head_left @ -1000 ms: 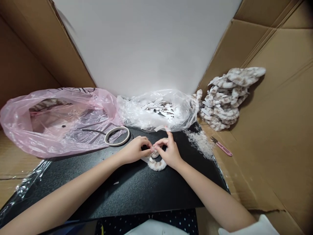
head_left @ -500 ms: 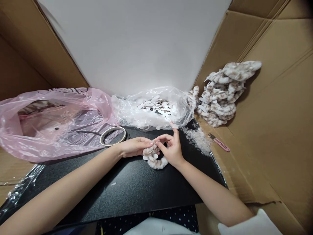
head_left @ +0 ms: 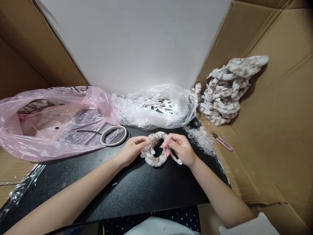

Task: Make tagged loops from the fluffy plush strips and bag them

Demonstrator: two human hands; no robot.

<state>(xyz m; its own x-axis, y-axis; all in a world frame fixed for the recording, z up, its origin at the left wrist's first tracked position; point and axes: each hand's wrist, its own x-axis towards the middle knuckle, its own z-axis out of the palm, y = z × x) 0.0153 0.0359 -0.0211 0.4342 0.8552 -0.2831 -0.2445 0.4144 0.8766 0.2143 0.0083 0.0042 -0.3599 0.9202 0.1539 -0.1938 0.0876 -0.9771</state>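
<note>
A fluffy white-and-beige ring lies over the black work surface, with small white tabs at its left side. My left hand pinches the ring's upper left edge between thumb and fingers. On the other side, my right hand has its fingers closed at the ring's right edge. A thin pale strip with a white end hangs below the right fingers. What the right fingertips grip is partly hidden.
Behind the hands are a pink plastic bag, a clear bag of scraps and a tape roll. At right are fluff, pink-handled snips and a pile of fluffy rings. Cardboard walls flank the surface.
The fluffy ring has opened into a rounder loop. My right hand has moved right and its raised index finger has folded down; the pale strip now shows below it.
</note>
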